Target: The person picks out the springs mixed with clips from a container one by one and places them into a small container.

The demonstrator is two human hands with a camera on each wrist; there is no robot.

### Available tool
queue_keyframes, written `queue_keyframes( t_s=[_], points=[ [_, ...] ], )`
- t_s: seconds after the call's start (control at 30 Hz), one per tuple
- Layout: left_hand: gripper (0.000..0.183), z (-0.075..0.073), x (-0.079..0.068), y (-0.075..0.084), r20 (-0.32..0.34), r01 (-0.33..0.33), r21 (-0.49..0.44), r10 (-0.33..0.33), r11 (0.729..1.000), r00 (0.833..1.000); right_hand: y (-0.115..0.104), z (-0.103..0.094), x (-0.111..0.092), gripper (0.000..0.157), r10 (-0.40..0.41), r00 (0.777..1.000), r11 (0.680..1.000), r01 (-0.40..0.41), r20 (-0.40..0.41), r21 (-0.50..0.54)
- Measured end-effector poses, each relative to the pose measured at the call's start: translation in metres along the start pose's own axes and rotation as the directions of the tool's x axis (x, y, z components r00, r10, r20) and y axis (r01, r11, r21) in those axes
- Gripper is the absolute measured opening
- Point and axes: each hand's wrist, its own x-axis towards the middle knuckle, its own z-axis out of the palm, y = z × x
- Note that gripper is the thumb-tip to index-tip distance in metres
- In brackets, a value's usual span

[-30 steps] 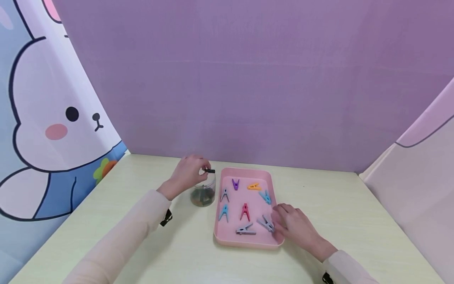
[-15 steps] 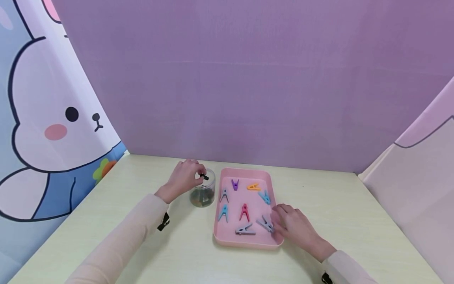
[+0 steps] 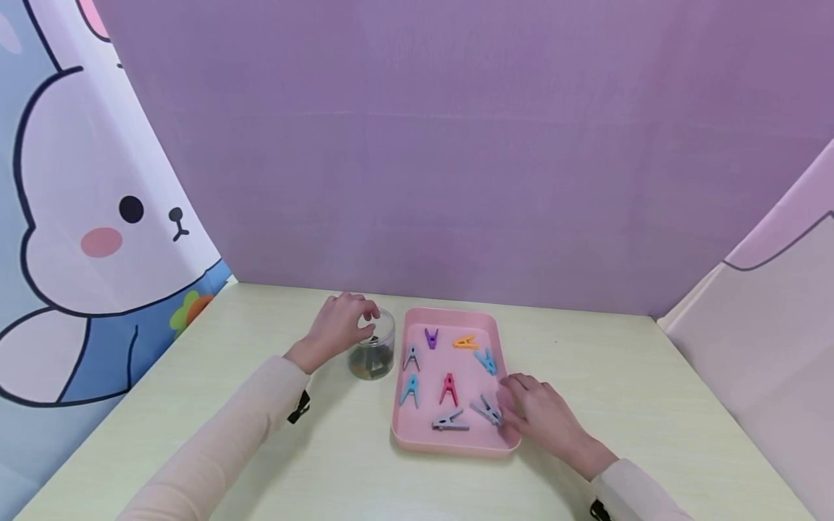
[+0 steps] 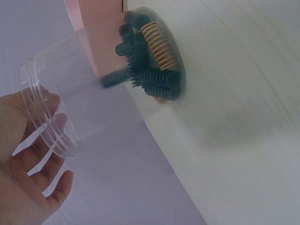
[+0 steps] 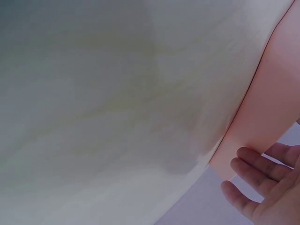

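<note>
A clear plastic jar point(image 3: 384, 336) stands on the table, with several dark green coil springs point(image 4: 157, 77) and a copper-coloured spring point(image 4: 159, 47) in its bottom. Over the jar's mouth is my left hand point(image 3: 335, 325), fingers loosely bent with nothing between them. One dark spring point(image 4: 115, 78) lies at an angle above the others inside the jar. My right hand point(image 3: 547, 420) rests at the right side of a pink tray point(image 3: 456, 447). Its relaxed fingers point(image 5: 255, 176) lie along the tray's outer wall in the right wrist view.
Several spring clips lie spread in the tray, among them a red clip point(image 3: 449, 389), a purple clip point(image 3: 432, 338), a yellow clip point(image 3: 465, 342) and a grey clip point(image 3: 449, 421). A purple cloth point(image 3: 443, 159) rises behind the table.
My left hand has moved slightly down and left over the jar and let go of a dark spring, which has dropped in. My right hand has stayed at the tray.
</note>
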Motion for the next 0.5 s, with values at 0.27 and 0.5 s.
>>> queue_keyframes(
  t_s=[0.27, 0.5],
  points=[
    [0.016, 0.0, 0.001, -0.003, -0.009, -0.013, -0.01, 0.013, 1.0, 1.0, -0.002, -0.004, 0.003, 0.042, 0.003, 1.0, 1.0, -0.003, 0.029, 0.005],
    [0.018, -0.008, -0.003, -0.01, -0.076, -0.049, -0.025, 0.047, 0.998, 0.996, 0.0, -0.011, 0.007, 0.041, -0.027, 0.999, 1.0, 0.027, 0.025, 0.008]
  ],
)
